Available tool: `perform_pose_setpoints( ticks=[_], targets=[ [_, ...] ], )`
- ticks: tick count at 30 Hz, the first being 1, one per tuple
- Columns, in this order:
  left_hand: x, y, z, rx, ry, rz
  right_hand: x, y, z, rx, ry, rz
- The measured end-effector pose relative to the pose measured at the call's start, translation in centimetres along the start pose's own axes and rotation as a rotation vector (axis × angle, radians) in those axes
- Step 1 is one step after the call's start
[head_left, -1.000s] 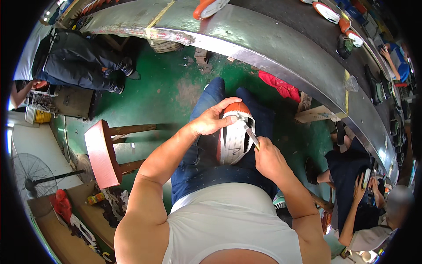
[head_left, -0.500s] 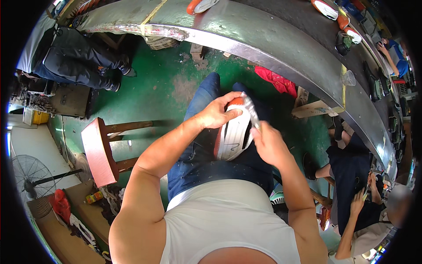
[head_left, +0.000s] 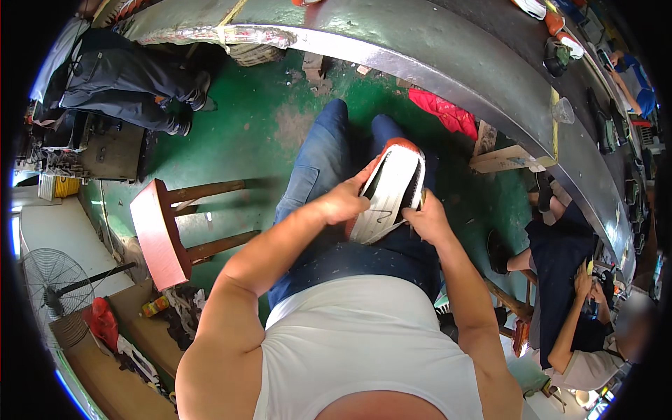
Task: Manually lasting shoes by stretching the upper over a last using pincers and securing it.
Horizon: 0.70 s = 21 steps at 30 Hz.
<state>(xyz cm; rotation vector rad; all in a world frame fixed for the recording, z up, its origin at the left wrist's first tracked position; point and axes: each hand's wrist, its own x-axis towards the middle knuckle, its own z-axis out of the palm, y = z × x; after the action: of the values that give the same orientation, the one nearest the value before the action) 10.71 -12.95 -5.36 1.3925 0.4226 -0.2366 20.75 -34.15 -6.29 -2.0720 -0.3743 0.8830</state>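
- Head view: the orange-and-white shoe (head_left: 390,190) is held sole-up over the thighs (head_left: 311,168), toe now turned rightward.
- Its left side is clasped by the left hand (head_left: 343,203), shifted back from the toe.
- Its right edge is pinched by the right hand (head_left: 429,218); the tool, previously at the toe, cannot be made out.
- Toe work is apparently interrupted for repositioning.

Left hand (head_left: 345,201) gripping orange-and-white shoe (head_left: 389,185), right hand (head_left: 429,218) touching it
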Motion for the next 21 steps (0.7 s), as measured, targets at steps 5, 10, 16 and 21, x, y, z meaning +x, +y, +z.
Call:
perform_pose_setpoints(
  ticks=[5, 10, 16, 21],
  targets=[
    [-0.8, -0.5, -1.2, -0.057, -0.267, 0.018, -3.0, 0.0, -2.9, -0.380, 0.097, -0.139],
    [-2.5, -3.8, 0.2, 0.239, -0.123, 0.014, -6.6, -2.3, -5.6, -0.413, -0.277, -0.280],
    [-2.4, -5.4, 0.9, 0.040, -0.204, 0.116, -5.9, -5.4, -3.8, -0.884, -0.164, -0.565],
    [-0.5, -6.4, 3.8, -0.449, 0.189, 0.006, -5.9, -2.3, -1.2, -0.814, -0.176, -0.392]
  ],
)
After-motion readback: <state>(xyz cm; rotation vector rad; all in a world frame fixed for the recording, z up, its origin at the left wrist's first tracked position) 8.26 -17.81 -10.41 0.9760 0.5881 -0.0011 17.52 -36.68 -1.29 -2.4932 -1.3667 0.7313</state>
